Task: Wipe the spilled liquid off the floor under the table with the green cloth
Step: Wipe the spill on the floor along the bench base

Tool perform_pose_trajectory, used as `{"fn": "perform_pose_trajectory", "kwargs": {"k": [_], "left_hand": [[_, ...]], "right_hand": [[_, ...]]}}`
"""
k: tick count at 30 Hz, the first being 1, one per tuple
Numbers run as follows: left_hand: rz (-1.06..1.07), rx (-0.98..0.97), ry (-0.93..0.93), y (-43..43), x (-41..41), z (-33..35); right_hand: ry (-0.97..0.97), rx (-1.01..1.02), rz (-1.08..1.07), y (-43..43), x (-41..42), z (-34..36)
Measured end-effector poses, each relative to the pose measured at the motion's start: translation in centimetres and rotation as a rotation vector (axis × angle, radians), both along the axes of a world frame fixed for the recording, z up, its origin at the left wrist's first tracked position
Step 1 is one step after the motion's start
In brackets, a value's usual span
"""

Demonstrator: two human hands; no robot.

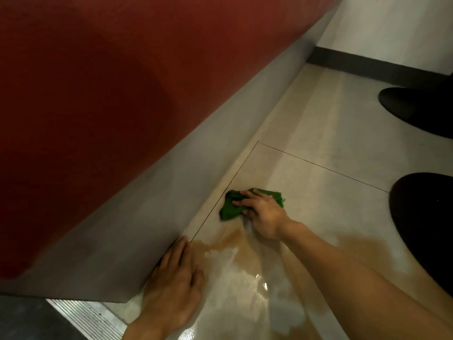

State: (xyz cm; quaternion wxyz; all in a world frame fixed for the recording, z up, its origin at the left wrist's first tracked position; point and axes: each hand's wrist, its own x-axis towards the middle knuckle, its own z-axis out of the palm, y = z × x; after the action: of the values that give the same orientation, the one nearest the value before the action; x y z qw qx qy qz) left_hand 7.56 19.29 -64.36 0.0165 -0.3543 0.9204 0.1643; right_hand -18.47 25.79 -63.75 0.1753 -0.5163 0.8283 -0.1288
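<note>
A crumpled green cloth (231,204) lies on the pale tiled floor at the far edge of a brownish spilled liquid (247,256). My right hand (263,215) presses down on the cloth, fingers spread over it and gripping its near part. The spill spreads toward me in a shiny wet patch, with another brown patch (367,251) to the right of my forearm. My left hand (172,288) lies flat on the floor, fingers together, at the spill's left edge beside the grey wall base.
A red panel (98,94) with a grey sloping base (137,204) fills the left. Two dark rounded shapes (421,109) (426,224) stand at the right. A ribbed metal strip (85,317) lies at the bottom left. A dark skirting (367,67) runs along the white far wall.
</note>
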Motion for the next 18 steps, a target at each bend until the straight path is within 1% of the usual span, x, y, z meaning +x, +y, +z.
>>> {"fn": "perform_pose_trajectory", "kwargs": {"k": [2,5,9,14,18], "left_hand": [[0.007,0.003,-0.008,0.0,-0.1,0.3],[0.019,-0.031,0.001,-0.1,-0.2,0.2],[0.009,-0.026,0.004,-0.2,-0.1,0.1],[-0.004,0.002,0.011,-0.3,0.0,0.2],[-0.003,0.004,0.028,-0.1,-0.3,0.3]], "right_hand": [[-0.008,-0.013,0.006,-0.3,1.7,-0.1],[-0.041,-0.017,0.104,0.4,3.2,-0.4],[-0.04,-0.017,0.178,2.6,1.8,0.0],[-0.026,-0.029,0.118,6.3,-1.6,0.9],[-0.01,0.008,-0.021,8.5,-4.2,0.8]]}}
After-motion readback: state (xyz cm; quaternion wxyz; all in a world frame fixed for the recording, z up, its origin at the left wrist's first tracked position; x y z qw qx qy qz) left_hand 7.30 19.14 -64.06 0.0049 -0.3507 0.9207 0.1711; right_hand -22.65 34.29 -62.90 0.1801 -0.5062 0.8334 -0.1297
